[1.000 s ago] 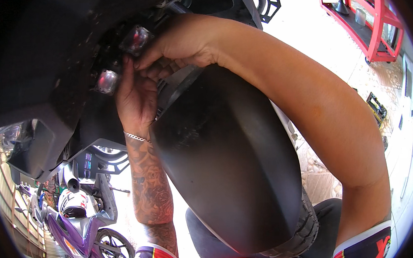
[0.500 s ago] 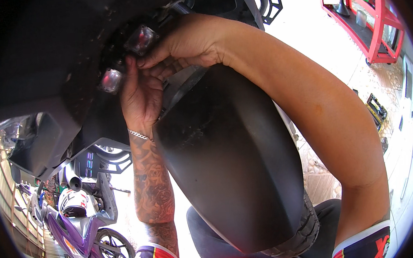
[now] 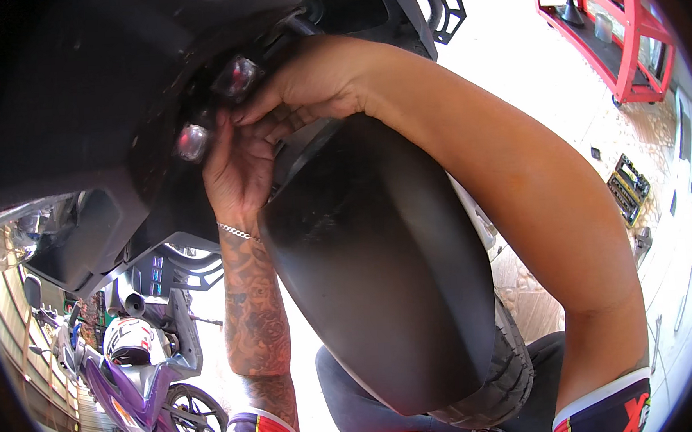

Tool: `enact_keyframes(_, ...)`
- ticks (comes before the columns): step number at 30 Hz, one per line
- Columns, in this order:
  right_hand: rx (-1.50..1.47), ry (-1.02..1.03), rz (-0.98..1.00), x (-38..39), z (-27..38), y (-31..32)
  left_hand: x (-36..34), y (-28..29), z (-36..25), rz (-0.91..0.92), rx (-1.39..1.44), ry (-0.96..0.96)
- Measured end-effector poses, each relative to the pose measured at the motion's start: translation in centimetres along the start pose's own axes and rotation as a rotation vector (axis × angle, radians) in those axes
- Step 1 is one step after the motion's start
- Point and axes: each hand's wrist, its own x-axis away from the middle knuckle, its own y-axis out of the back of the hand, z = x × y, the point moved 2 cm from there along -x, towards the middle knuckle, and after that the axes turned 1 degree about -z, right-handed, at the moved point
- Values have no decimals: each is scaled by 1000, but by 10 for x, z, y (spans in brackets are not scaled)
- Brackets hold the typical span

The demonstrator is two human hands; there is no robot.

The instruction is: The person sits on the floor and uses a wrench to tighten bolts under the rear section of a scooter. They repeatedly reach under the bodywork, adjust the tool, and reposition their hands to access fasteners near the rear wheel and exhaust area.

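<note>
My left hand (image 3: pixel 242 170), palm toward me with thumb raised and fingers curled, reaches under the dark body panel (image 3: pixel 58 106) of a motorbike, beside two small clear-and-red lamp units (image 3: pixel 235 79), one higher and one lower at its left. My right hand (image 3: pixel 308 89) arches in from the right, its thumb and curled fingers meeting my left hand's fingers just below the upper unit. Whatever they pinch is hidden in shadow. Below my hands is a black front mudguard (image 3: pixel 372 269) over a tyre (image 3: pixel 506 368).
A purple scooter (image 3: pixel 124 392) with a white helmet (image 3: pixel 128 337) on it stands at lower left. A red wheeled tool cart (image 3: pixel 629 84) is at upper right. An open tool case (image 3: pixel 626 189) and loose tools (image 3: pixel 642 243) lie on the pale floor at the right.
My hands and the lamp units appear slightly lower and further right in the picture, with my right arm a little lower. My fingers remain together in the same spot under the panel.
</note>
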Motion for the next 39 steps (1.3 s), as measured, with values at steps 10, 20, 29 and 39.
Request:
enact_keyframes(10,-18,-35,-11,5,3,-3,8,0,-5,-196,-22,-52)
enact_keyframes(20,-33,-18,40,-2,0,-1,61,-61,-34,-509,-744,137)
enact_keyframes(29,14,-44,56,-2,0,-1,66,-122,-53,-550,-1606,-113)
enact_keyframes(39,-23,-70,24,1,0,0,42,-129,-52,-432,-1951,-76)
